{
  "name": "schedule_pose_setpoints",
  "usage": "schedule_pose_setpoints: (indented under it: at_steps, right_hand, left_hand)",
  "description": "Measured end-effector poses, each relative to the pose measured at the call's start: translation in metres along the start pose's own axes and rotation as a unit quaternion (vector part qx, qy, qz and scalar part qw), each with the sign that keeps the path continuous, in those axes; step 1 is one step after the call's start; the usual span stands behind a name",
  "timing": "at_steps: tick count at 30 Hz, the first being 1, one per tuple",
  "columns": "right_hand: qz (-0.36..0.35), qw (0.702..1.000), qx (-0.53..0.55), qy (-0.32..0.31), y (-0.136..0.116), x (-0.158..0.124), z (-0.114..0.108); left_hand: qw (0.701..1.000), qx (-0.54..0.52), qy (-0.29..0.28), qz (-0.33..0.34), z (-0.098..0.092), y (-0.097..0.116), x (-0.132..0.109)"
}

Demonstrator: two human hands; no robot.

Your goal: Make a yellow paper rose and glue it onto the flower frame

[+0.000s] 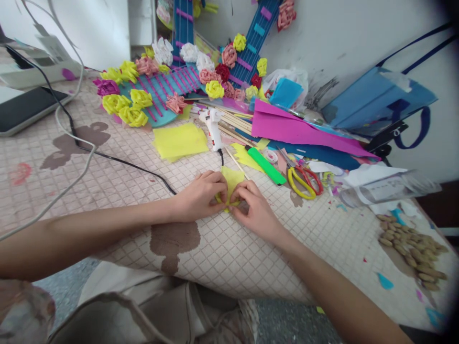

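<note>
A small piece of yellow crepe paper (233, 178) is held between my two hands, its lower edge bunched near the fingertips. My left hand (207, 195) pinches the paper's left side, fingers closed. On the right side, my right hand (255, 208) pinches it between thumb and fingers. The fingertips of both hands are close together at the gathered edge. Just beyond the hands lies a white glue gun (214, 129) with a black cord. A stack of yellow paper sheets (180, 141) rests to its left.
Behind stand blue paper guitar shapes (247, 52) with paper flowers. To the right are a green marker (266, 166), scissors (302, 183), a clear bottle (389, 188) and a pile of nuts (412, 248). A black cable (132, 165) crosses the left side.
</note>
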State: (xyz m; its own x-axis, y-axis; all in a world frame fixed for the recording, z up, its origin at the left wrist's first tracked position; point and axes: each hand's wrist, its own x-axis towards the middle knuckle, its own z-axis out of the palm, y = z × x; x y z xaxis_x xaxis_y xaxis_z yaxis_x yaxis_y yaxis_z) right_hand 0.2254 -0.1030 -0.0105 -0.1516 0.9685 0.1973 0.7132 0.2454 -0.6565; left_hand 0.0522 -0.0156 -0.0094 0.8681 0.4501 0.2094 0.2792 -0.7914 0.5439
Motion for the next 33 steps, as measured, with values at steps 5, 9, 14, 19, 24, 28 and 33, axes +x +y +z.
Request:
schedule_pose_setpoints:
  at_steps: [5,9,14,19,24,28,33]
  right_hand:
    - [0.001,1.0,-0.005,-0.009,-0.001,0.0,-0.001]
    - [0.003,1.0,-0.005,-0.021,-0.001,-0.001,-0.003]
    - [0.006,0.999,0.001,-0.034,-0.003,0.0,-0.006]
    - [0.004,1.0,-0.008,-0.007,-0.002,0.0,-0.001]
    - [0.006,0.999,-0.042,0.018,-0.002,0.0,0.007]
    - [0.009,0.999,-0.044,0.016,-0.003,0.0,0.007]
    - [0.01,0.999,-0.044,0.016,-0.003,-0.001,0.006]
  left_hand:
    - [1.0,0.001,-0.005,0.005,0.001,0.0,0.0]
    - [1.0,0.0,-0.011,0.016,-0.001,-0.001,0.0]
    - [0.999,-0.01,-0.034,0.027,-0.007,-0.002,0.0]
    - [0.999,-0.009,-0.044,0.024,-0.008,-0.003,0.0]
    - [0.998,-0.033,-0.046,0.038,-0.011,-0.004,0.001]
    - [0.998,-0.04,-0.025,0.035,-0.011,-0.005,0.002]
    - [0.999,-0.012,0.016,0.032,-0.014,-0.012,0.003]
